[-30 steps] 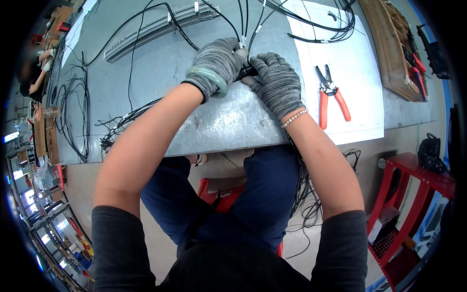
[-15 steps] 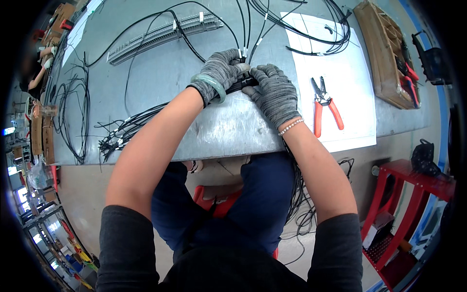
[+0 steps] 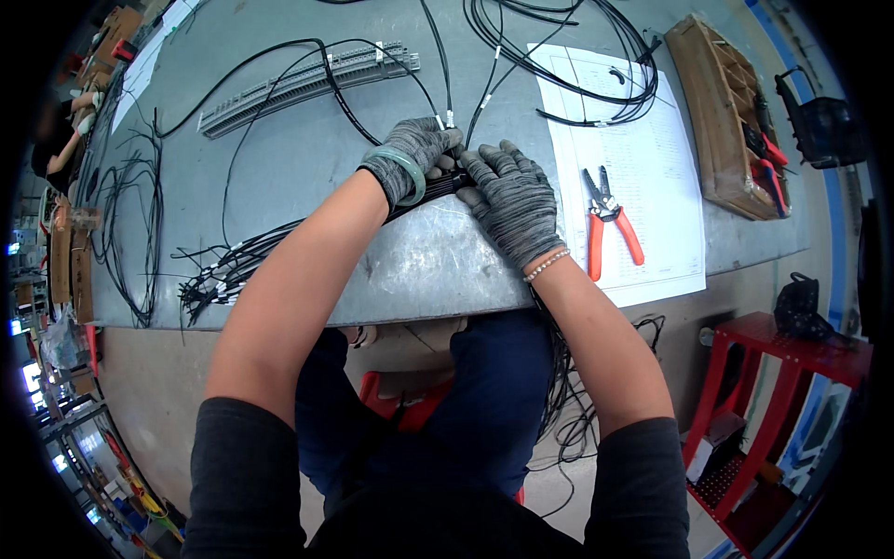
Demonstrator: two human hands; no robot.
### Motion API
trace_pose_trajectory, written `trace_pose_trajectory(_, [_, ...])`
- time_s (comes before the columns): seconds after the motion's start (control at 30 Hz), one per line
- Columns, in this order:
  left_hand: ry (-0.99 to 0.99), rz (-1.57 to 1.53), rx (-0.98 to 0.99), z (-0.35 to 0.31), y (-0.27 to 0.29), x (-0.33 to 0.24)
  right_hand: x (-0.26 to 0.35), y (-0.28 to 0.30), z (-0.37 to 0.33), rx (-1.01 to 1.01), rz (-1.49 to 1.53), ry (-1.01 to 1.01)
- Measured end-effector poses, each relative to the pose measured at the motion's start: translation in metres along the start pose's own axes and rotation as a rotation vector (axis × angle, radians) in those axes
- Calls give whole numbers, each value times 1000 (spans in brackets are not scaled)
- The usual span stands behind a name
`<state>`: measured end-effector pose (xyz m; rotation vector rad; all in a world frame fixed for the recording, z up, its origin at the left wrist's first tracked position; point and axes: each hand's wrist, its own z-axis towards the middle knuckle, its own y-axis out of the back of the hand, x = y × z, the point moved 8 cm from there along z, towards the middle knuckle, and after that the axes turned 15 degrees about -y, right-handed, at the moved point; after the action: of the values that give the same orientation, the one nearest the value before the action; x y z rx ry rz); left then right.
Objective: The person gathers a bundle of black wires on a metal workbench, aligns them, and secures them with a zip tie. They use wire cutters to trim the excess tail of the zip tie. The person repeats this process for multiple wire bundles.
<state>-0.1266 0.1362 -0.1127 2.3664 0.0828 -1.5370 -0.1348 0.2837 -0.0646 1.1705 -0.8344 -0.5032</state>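
Note:
My left hand (image 3: 416, 154), in a grey knit glove with a green bangle at the wrist, closes on a bundle of black cables (image 3: 440, 186) above the metal table. Just right of it, my right hand (image 3: 514, 196), gloved alike, has its thumb and fingers around the same bundle at its right end. Several cables with white markers (image 3: 450, 118) run from the hands toward the far edge. The bundle's other end fans out in loose tips (image 3: 209, 284) at the table's left front. What lies between my fingertips is partly hidden.
Orange-handled wire strippers (image 3: 610, 228) lie on printed sheets (image 3: 656, 247) at right, with a cable coil (image 3: 643, 98) beyond. A wooden toolbox (image 3: 712, 130) stands at the right edge. A grey terminal strip (image 3: 307, 90) lies far left, near thin wires (image 3: 154, 224). Cables hang beside my leg.
The view has shifted slightly, so the table sits lower in it. Cables beyond my hands have swung a little left. Both hands stay on the bundle, the right hand's fingers slightly repositioned.

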Motion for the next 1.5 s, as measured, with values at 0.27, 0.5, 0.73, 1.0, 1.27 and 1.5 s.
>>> trace_pose_trajectory(0.27, [-52, -92, 94, 20, 5, -12, 5, 1, 5, 76, 66, 26])
trace_pose_trajectory(0.5, [-53, -5, 138, 15, -9, -5, 2, -1, 6, 93, 120, 36])
trace_pose_trajectory(0.73, [-128, 36, 74, 4, -8, -12, -30, 18, 35, 85, 546, -270])
trace_pose_trajectory(1.0, [-162, -11, 28, 2, -13, -12, -15, -5, 178, 408, 1016, -490])
trace_pose_trajectory(1.27, [-175, 28, 5, 8, -5, 2, 17, -16, 157, 585, 854, -452])
trace_pose_trajectory(1.5, [-130, -17, -19, 5, -5, -1, -12, -32, 105, 638, 507, -498])
